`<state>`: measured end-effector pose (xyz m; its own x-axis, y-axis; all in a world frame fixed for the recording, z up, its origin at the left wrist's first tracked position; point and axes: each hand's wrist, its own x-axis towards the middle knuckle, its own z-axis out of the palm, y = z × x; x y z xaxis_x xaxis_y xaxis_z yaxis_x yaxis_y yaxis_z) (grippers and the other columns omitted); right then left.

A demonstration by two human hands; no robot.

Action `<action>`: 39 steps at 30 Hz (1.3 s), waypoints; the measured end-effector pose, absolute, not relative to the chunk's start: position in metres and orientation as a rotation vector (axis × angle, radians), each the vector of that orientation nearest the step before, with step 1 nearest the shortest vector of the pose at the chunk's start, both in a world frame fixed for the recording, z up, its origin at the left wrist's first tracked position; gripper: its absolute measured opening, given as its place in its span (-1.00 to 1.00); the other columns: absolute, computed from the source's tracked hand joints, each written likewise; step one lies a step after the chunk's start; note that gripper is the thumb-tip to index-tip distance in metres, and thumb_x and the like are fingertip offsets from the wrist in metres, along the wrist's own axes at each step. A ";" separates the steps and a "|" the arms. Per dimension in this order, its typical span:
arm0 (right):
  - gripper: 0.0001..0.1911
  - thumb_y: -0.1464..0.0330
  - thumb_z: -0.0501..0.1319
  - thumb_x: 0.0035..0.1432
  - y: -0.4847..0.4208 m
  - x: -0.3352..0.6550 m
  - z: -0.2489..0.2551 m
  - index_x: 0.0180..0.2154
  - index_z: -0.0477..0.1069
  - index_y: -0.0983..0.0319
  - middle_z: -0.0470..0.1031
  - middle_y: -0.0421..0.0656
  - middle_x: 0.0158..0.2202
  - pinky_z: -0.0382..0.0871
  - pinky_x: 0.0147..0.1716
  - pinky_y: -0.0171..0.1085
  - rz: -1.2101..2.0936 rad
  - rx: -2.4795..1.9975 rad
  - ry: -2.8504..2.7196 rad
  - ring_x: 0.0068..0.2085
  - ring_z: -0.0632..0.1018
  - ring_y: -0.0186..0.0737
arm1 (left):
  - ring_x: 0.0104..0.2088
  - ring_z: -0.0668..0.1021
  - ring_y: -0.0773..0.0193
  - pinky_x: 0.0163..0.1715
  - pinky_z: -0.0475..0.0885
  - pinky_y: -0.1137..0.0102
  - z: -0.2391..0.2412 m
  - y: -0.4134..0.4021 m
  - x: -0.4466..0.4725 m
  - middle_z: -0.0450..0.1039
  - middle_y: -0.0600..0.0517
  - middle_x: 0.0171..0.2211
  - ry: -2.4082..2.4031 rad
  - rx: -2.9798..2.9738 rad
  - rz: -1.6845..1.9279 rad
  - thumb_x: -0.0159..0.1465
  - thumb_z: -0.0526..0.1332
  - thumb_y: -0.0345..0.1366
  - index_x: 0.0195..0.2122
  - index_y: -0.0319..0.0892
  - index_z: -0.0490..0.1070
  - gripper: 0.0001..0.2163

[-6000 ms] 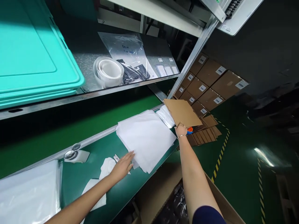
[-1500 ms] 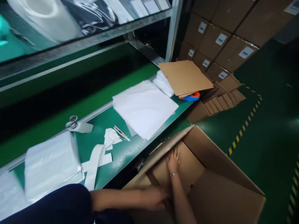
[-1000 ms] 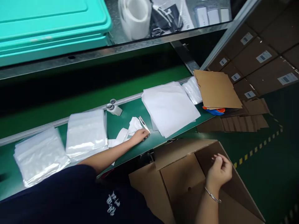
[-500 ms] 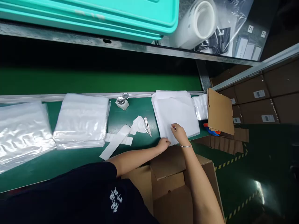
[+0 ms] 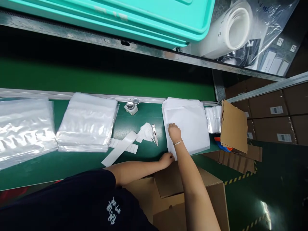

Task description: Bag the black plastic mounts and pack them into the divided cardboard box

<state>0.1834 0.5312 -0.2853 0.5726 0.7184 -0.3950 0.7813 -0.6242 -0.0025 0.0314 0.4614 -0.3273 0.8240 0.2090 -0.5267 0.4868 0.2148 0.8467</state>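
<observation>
A stack of thin white sheets lies on the green bench, its layers slightly out of line. My left hand is at the near left corner of the stack, fingers closed on the edge of a white sheet. My right hand, with a bracelet at the wrist, rests over the left part of the sheets. Its fingers are curled together; what they hold, if anything, is hidden. Left of the stack lie a utility knife, a crumpled white paper and crossed white strips.
Stacks of clear plastic bags cover the bench's left. A small white bottle with a metal top stands behind. An open carton is below the front edge. Cardboard pieces stand right; a turquoise bin sits overhead.
My right hand has moved left across the sheets, its fingers now curled downward. My left hand stays at the near corner. The camera view has shifted slightly.
</observation>
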 end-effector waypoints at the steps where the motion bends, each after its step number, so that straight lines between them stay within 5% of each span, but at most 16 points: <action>1: -0.78 0.55 0.05 0.24 0.531 0.184 -0.288 -0.16 0.43 0.35 0.46 0.10 -0.12 0.34 -0.32 -0.29 -0.541 2.626 1.272 -0.17 0.50 -0.14 | -0.34 0.52 0.34 -0.32 0.50 0.38 -0.327 0.466 0.029 0.48 0.02 -0.28 0.605 1.377 -0.233 0.36 0.17 -0.17 -0.25 -0.22 0.45 -0.79; 10: -0.77 0.53 0.01 0.21 0.526 0.194 -0.300 -0.29 0.45 0.32 0.48 0.02 -0.22 0.23 -0.42 -0.30 -0.539 2.846 1.159 -0.32 0.47 -0.20 | -0.56 0.42 0.36 -0.49 0.32 0.47 -0.313 0.531 0.043 0.31 0.16 -0.67 0.607 1.400 -0.124 0.23 0.17 -0.37 -0.55 -0.19 0.40 -0.81; 20: -0.76 0.42 0.03 0.14 0.507 0.210 -0.305 -0.32 0.47 0.23 0.53 -0.10 -0.26 0.33 -0.28 -0.30 -0.710 3.144 1.134 -0.26 0.50 -0.21 | -0.56 0.43 0.38 -0.49 0.33 0.48 -0.329 0.607 0.102 0.41 0.14 -0.58 0.748 1.384 0.061 0.19 0.16 -0.40 -0.30 -0.22 0.53 -0.85; 29: -0.75 0.40 0.04 0.13 0.504 0.209 -0.308 -0.31 0.49 0.22 0.54 -0.10 -0.24 0.37 -0.21 -0.24 -0.769 3.270 1.085 -0.25 0.50 -0.19 | -0.64 0.38 0.40 -0.59 0.29 0.49 -0.341 0.605 0.117 0.35 0.15 -0.65 0.782 1.382 -0.021 0.19 0.18 -0.41 -0.34 -0.26 0.53 -0.88; 39: -0.76 0.39 0.03 0.12 0.503 0.207 -0.305 -0.32 0.48 0.23 0.53 -0.09 -0.24 0.36 -0.22 -0.25 -0.818 3.336 1.046 -0.26 0.49 -0.20 | -0.59 0.38 0.41 -0.48 0.32 0.45 -0.342 0.608 0.124 0.30 0.18 -0.64 0.736 1.462 -0.005 0.21 0.22 -0.39 -0.47 -0.25 0.43 -0.88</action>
<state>0.2067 0.5030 -0.3046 0.7400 0.6134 -0.2759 0.4155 -0.7394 -0.5297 0.1243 0.6076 -0.3421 0.7843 0.4251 -0.4519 0.4315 0.1496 0.8896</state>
